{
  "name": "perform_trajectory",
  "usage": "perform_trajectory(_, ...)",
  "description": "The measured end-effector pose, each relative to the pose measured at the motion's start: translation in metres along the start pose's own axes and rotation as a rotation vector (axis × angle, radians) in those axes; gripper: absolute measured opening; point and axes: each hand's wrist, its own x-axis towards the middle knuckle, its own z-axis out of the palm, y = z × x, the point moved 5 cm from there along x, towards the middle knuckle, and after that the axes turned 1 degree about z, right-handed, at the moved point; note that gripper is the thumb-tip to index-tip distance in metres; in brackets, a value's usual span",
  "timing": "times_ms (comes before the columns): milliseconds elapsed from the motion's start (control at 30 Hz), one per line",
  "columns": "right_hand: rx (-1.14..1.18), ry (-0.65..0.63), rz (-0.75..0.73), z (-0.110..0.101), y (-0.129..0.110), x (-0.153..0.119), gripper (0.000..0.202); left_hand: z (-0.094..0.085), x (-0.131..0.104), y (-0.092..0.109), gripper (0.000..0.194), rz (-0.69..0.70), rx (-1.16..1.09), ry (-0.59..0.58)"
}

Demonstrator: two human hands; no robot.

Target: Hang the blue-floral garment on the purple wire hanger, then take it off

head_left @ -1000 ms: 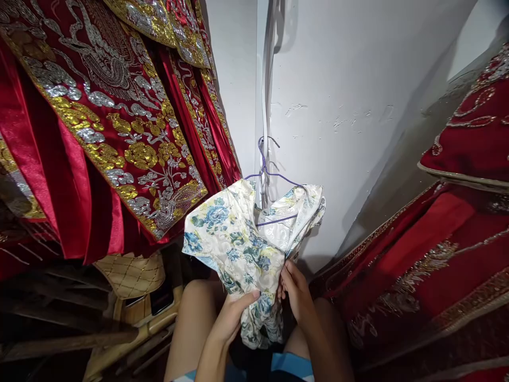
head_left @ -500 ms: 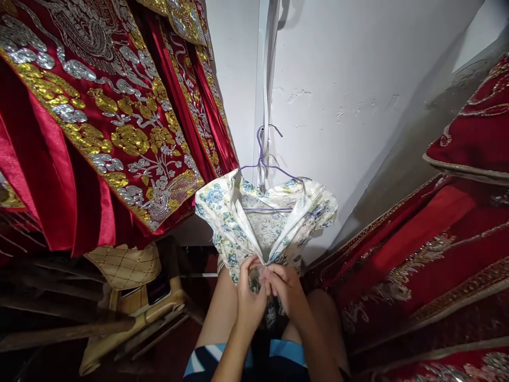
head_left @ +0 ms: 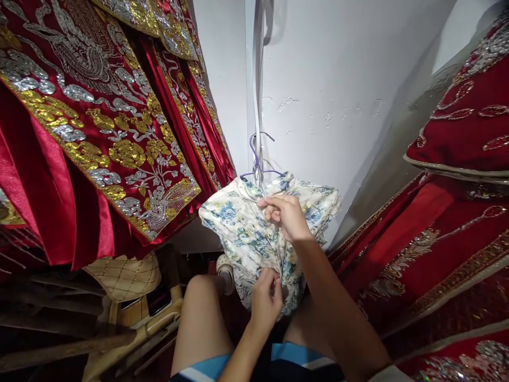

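A cream garment with blue and yellow flowers [head_left: 246,233] hangs on a purple wire hanger [head_left: 256,159], its front opening closed up to near the collar. My right hand [head_left: 284,212] pinches at the top of that front closure, just below the neckline; the zipper pull there is covered by the fingers. Lower down, my left hand [head_left: 267,292] grips the front of the floral garment between thumb and fingers. The cloth bunches into folds around this grip and drapes between my knees.
A red costume with gold and silver sequins [head_left: 131,154] hangs at the left, above a wooden chair [head_left: 159,323] with a quilted cushion [head_left: 127,278]. More red embroidered garments [head_left: 445,239] hang close on the right. Behind the hanger stands a white wall [head_left: 326,79] with a vertical strip.
My right hand has moved up the front to the neckline, and the open V has closed. My left hand has shifted slightly down. The view has tilted slightly.
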Motion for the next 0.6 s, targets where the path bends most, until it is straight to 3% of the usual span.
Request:
perform_trajectory(133, -0.015, 0.003, -0.089, 0.008, -0.013, -0.009, 0.024, -0.006, 0.002, -0.002, 0.018, -0.011, -0.017, -0.083)
perform_trajectory(200, -0.033, 0.005, -0.098, 0.007, -0.009, -0.016, 0.025, -0.020, 0.014, 0.001, 0.012, -0.007, -0.063, -0.095)
perform_trajectory(267, -0.056, 0.016, -0.107, 0.004, -0.004, -0.022, 0.026, -0.044, 0.036, 0.011, 0.011, 0.026, -0.107, -0.035)
perform_trajectory(400, -0.116, 0.019, -0.144, -0.001, -0.002, -0.030, 0.026, -0.102, 0.097, 0.056, 0.027, 0.216, -0.055, 0.263)
perform_trajectory(433, -0.128, 0.019, -0.149, -0.002, -0.003, -0.031, 0.026, -0.111, 0.112, 0.069, 0.031, 0.284, -0.023, 0.274)
perform_trajectory(533, -0.141, 0.030, -0.165, -0.005, -0.009, -0.033, 0.025, -0.116, 0.149, 0.101, 0.025, 0.430, 0.094, 0.131)
perform_trajectory(600, -0.142, 0.048, -0.181, -0.006, -0.010, -0.031, 0.025, -0.113, 0.160, 0.115, 0.017, 0.500, 0.170, 0.076)
